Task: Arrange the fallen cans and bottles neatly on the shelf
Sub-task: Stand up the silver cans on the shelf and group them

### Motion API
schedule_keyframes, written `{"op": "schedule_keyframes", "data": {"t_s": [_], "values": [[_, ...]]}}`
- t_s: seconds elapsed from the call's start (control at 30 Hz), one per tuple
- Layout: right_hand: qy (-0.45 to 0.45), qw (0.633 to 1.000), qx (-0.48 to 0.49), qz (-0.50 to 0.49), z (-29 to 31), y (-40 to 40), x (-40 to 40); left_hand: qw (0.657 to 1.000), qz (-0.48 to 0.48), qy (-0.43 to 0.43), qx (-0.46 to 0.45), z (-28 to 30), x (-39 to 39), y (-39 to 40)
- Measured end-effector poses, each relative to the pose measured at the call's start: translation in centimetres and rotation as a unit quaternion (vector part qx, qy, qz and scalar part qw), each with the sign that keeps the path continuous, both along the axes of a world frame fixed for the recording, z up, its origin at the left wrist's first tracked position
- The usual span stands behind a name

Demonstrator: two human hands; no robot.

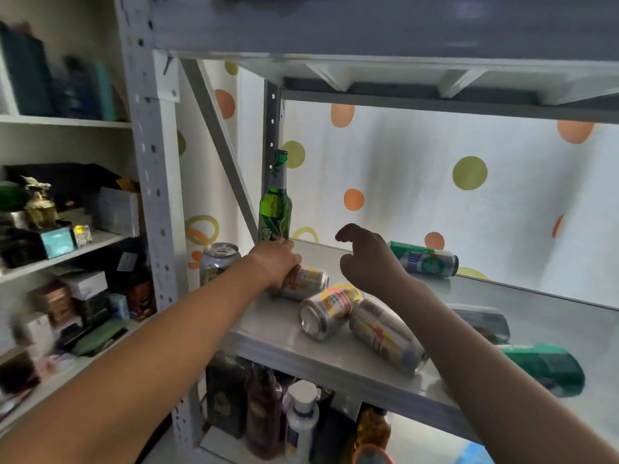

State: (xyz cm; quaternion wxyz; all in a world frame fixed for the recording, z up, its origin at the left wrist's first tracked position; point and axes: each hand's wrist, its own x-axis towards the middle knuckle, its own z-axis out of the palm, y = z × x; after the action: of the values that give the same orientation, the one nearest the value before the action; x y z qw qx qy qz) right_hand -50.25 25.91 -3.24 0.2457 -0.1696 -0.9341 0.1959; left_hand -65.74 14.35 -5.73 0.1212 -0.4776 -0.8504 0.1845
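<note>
A green glass bottle [275, 202] stands upright at the back left of the grey shelf [301, 349]. My left hand [278, 262] grips a fallen silver-and-yellow can [306, 282] just in front of the bottle. My right hand [365, 259] hovers above the shelf with loosely curled fingers, holding nothing. Two more silver-and-yellow cans [326, 311] [385, 333] lie on their sides below my right wrist. A green can [425, 259] lies by the back wall. Another green can [546, 366] lies at the front right. One silver can [217, 262] stands upright at the left edge.
A dark can [482, 321] lies partly hidden behind my right forearm. Metal uprights [154, 195] and a diagonal brace [221, 145] frame the left side. Bottles [301, 420] stand on the level below. The bookcase [67, 246] at left holds boxes and ornaments.
</note>
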Motion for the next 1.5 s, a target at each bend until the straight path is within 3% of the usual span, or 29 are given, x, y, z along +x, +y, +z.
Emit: {"op": "schedule_keyframes", "data": {"t_s": [0.13,0.47,0.6,0.77,0.9,1.17,1.33,1.5], "values": [[-0.008,1.0,-0.029,0.007,0.0,-0.2,-0.6,1.0,-0.016,0.008,0.015,0.8,0.5,-0.2],[0.049,0.995,-0.084,-0.019,-0.2,0.3,-0.9,0.972,-0.129,0.189,0.045,4.8,1.8,-1.8],[0.051,0.989,-0.136,0.013,-0.1,-0.4,-1.1,0.941,-0.213,0.257,0.055,6.7,0.9,-3.9],[0.018,0.977,-0.188,0.099,-0.3,-2.6,-2.0,0.912,-0.301,0.271,0.058,8.2,0.7,-6.3],[0.06,0.972,-0.179,0.14,0.0,-4.4,-2.8,0.898,-0.327,0.288,0.056,8.9,1.1,-7.4],[0.083,0.971,-0.165,0.148,0.0,-6.1,-3.9,0.901,-0.32,0.289,0.048,9.2,1.2,-9.3],[0.102,0.972,-0.184,0.106,-1.2,-7.0,-4.0,0.943,-0.185,0.246,0.13,8.7,0.2,-10.6],[0.08,0.978,-0.176,0.075,-2.5,-7.5,-3.8,0.98,-0.075,0.071,0.169,7.9,0.7,-12.3]]}}
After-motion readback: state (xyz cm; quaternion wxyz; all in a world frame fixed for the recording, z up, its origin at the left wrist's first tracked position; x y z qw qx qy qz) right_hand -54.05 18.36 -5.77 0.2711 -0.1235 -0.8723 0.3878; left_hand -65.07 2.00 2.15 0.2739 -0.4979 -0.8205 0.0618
